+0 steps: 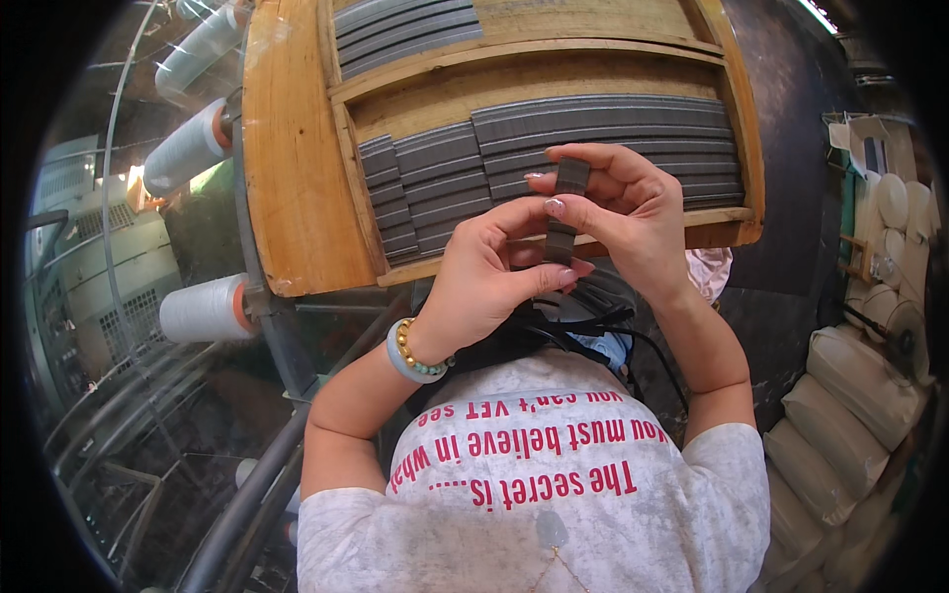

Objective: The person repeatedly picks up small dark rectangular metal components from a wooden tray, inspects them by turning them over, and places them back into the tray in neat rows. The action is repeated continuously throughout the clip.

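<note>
Between my two hands stands a small stack of thin dark grey plates (560, 243), held over the near edge of a wooden tray (296, 185). My left hand (482, 270) pinches the lower end of this stack between thumb and fingers. Higher up, my right hand (637, 204) grips the same stack, its thumb across the front and its fingers behind. Beyond the hands, the near compartment holds rows of similar dark grey plates (608, 122), packed tightly side by side. The rows are stepped lower toward the left. My fingers hide part of the held stack.
The far compartment holds more grey plates (408, 33). White thread cones (206, 310) with orange ends sit on a metal frame left of the tray. A grey metal tube (245, 504) runs along the lower left. Large pale wrapped bundles (838, 437) are piled at the right.
</note>
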Demonstrator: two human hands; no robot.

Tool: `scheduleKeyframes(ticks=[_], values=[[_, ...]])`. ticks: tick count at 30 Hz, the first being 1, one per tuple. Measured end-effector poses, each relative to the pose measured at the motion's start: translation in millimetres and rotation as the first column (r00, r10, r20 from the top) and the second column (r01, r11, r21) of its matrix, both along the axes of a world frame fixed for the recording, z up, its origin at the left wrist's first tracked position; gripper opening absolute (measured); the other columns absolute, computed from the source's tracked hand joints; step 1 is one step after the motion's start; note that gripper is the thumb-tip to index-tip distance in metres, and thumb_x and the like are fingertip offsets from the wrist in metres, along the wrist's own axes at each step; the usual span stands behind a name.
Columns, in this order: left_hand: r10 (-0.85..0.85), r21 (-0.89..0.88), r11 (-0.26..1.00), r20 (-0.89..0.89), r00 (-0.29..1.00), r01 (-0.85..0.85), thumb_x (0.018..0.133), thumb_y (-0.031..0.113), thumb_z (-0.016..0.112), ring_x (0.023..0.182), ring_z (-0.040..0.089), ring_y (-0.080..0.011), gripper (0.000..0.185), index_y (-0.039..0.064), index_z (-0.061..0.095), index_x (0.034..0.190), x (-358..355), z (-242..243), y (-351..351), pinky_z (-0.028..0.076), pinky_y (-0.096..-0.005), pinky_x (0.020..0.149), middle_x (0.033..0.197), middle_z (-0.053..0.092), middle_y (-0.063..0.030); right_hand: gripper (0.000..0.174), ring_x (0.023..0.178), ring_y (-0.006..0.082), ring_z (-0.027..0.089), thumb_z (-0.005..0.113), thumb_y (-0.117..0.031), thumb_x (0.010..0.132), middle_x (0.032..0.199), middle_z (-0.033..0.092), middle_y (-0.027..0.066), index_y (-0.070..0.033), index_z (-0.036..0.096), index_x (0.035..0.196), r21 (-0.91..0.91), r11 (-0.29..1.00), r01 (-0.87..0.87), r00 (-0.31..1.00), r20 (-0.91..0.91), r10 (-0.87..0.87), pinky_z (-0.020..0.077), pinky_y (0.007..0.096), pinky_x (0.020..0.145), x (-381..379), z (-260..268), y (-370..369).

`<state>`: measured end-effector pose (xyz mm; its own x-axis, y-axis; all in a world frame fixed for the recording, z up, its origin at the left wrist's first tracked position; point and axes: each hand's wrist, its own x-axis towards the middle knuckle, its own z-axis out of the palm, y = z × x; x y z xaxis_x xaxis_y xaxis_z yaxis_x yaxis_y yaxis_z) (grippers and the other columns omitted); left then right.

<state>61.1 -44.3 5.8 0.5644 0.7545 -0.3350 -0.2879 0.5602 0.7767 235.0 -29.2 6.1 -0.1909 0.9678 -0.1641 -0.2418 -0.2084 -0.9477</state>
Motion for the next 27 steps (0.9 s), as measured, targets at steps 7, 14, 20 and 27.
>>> scheduleKeyframes(ticks=[7, 14, 20, 27], values=[[-0.033, -0.030, 0.999, -0.012, 0.999, 0.032, 0.081, -0.008, 0.066, 0.096, 0.067, -0.0222, 0.043, -0.004, 0.052, 0.122, -1.8, -2.5, 1.8, 0.057, -0.0302, 0.082, 0.111, 0.063, -0.0134, 0.037, 0.092, 0.0158, 0.067, 0.067, 0.005, 0.081, 0.100, 0.069, 0.0154, 0.003, 0.057, 0.117, -0.007, 1.000, 0.016, 1.000, -0.005, -0.016, 0.0574, 0.0279, 0.079, -1.0, -5.1, -1.6], [-0.064, -0.100, 0.993, 0.011, 0.998, 0.065, 0.081, -0.005, 0.068, 0.092, 0.068, -0.0217, 0.042, -0.005, 0.054, 0.120, -2.8, -1.1, 4.5, 0.058, -0.0293, 0.078, 0.115, 0.063, -0.0148, 0.027, 0.089, 0.0206, 0.069, 0.059, -0.006, 0.091, 0.101, 0.069, 0.0173, 0.002, 0.058, 0.116, -0.190, 0.979, -0.066, 0.972, -0.232, 0.020, 0.0596, 0.0314, 0.073, 7.8, -6.6, 2.6], [-0.070, -0.110, 0.991, 0.059, 0.996, 0.077, 0.082, -0.003, 0.068, 0.092, 0.068, -0.0216, 0.042, -0.005, 0.054, 0.122, -2.1, -5.4, 4.5, 0.058, -0.0293, 0.076, 0.117, 0.062, -0.0147, 0.027, 0.090, 0.0231, 0.069, 0.060, -0.006, 0.090, 0.103, 0.068, 0.0188, 0.003, 0.058, 0.116, -0.170, 0.984, -0.057, 0.984, -0.177, 0.026, 0.0603, 0.0344, 0.075, 8.3, -7.4, 0.9], [-0.068, -0.103, 0.992, 0.065, 0.996, 0.075, 0.081, -0.004, 0.068, 0.092, 0.068, -0.0216, 0.043, -0.004, 0.055, 0.122, -3.5, -7.3, 3.6, 0.058, -0.0297, 0.077, 0.116, 0.064, -0.0136, 0.024, 0.083, 0.0145, 0.069, 0.065, -0.003, 0.086, 0.096, 0.070, 0.0133, 0.001, 0.064, 0.109, -0.154, 0.988, -0.025, 0.994, -0.107, 0.009, 0.0571, 0.0225, 0.063, 9.3, -1.3, 2.4]])
